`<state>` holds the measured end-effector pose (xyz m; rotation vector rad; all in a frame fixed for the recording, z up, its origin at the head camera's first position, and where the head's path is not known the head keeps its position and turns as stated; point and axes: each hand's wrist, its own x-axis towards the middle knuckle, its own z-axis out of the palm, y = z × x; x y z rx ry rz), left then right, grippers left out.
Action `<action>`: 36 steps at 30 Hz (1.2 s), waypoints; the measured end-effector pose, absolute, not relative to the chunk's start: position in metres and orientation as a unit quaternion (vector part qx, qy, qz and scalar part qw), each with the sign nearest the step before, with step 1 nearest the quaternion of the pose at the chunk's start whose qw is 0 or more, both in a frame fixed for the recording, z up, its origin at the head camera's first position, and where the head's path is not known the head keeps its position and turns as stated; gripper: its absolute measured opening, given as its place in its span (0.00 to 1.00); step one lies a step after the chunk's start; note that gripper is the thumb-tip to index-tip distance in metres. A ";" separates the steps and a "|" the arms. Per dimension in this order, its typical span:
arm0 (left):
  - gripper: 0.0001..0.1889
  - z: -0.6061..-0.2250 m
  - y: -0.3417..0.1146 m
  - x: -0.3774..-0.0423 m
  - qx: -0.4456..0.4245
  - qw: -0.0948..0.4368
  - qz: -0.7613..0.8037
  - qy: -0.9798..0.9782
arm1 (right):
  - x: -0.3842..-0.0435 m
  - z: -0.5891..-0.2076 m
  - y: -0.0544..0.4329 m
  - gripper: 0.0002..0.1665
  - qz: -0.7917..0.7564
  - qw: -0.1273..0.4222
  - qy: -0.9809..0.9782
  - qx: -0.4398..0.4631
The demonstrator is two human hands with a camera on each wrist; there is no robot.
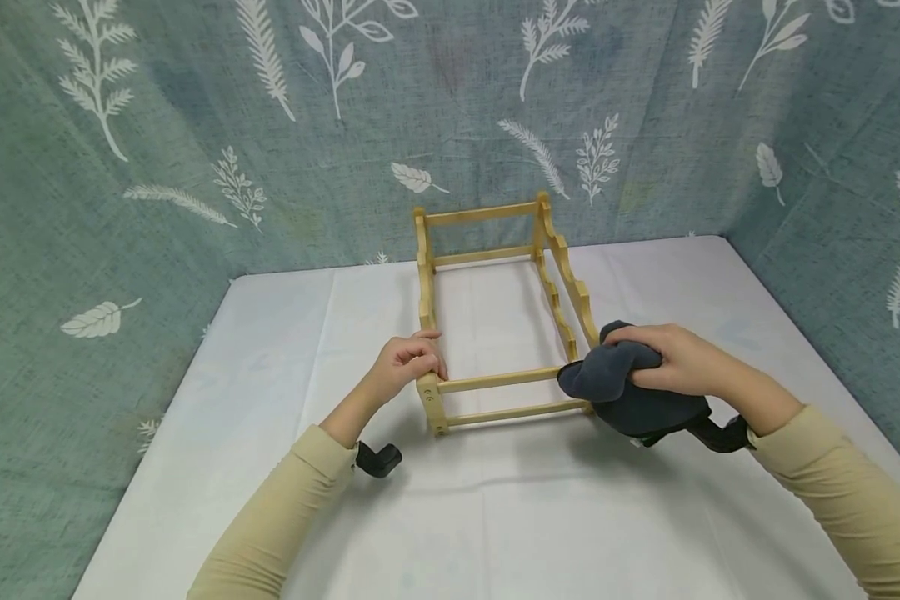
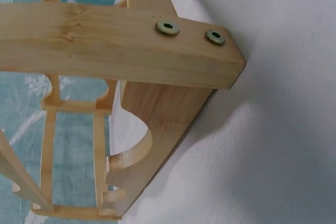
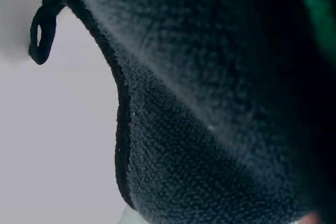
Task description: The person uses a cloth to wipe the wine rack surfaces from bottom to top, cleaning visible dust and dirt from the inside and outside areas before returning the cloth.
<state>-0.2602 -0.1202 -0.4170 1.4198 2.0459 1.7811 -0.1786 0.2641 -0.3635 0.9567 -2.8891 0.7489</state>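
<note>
A light wooden rack (image 1: 501, 380) with wavy-edged sides stands on the white-covered table, and its near left corner shows large in the left wrist view with two metal bolts (image 2: 168, 28). My left hand (image 1: 408, 364) grips that corner with curled fingers. Bunched in my right hand (image 1: 675, 358) is a dark grey-blue cleaning cloth (image 1: 607, 375), lying against the rack's near right corner and hiding it. Up close, the right wrist view shows the fuzzy cloth (image 3: 173, 145) with its black edging and a small hanging loop (image 3: 43, 35).
The white-covered table (image 1: 450, 533) extends around the rack. Behind it and at both sides hang blue-green curtains (image 1: 450, 125) with white leaf prints, close to the rack's far end. Black wrist-camera mounts (image 1: 378, 460) stick out below both wrists.
</note>
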 end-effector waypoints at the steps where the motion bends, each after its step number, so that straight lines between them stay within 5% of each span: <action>1: 0.12 -0.417 -0.121 -0.260 0.458 0.041 0.584 0.669 | -0.177 -0.363 0.264 0.25 0.226 0.012 -0.925 0.305; 8: 0.09 -0.414 -0.130 -0.253 0.420 0.081 0.595 0.680 | -0.151 -0.351 0.249 0.30 0.211 0.136 -0.902 0.352; 12: 0.08 -0.413 -0.132 -0.253 0.416 0.090 0.598 0.679 | -0.137 -0.348 0.214 0.17 0.219 0.218 -0.867 0.390; 17: 0.11 -0.417 -0.129 -0.251 0.418 0.075 0.606 0.672 | -0.134 -0.356 0.168 0.22 0.139 0.286 -0.867 0.385; 19: 0.11 -0.419 -0.128 -0.251 0.421 0.066 0.607 0.670 | -0.135 -0.361 0.150 0.28 0.124 0.286 -0.869 0.384; 36: 0.12 -0.425 -0.125 -0.250 0.432 0.019 0.606 0.667 | -0.156 -0.431 0.071 0.14 -0.059 0.140 -0.883 0.444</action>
